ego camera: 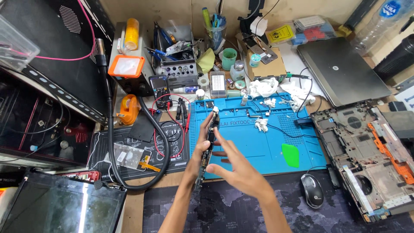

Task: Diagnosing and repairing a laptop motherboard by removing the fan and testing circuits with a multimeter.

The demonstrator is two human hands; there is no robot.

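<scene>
L hand [199, 152] grips circuit board [208, 142] upright on edge, fingers pinching it, over blue mat [258, 146]. R hand [235, 166] just beside the board at 3 o'clock, fingers spread, loose. Mouse [312, 190] on counter [133, 203] at 4 o'clock.

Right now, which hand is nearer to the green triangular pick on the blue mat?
Right. The right hand is open, just left of the green pick across bare blue mat. The left hand holds the circuit board farther left.

On the blue repair mat [267, 146] lies a green plastic pick [290, 155], a black mouse [312, 190] sits just below the mat's right corner, an opened laptop base [366, 159] stands to its right, and a closed grey laptop [340, 71] behind it.
</scene>
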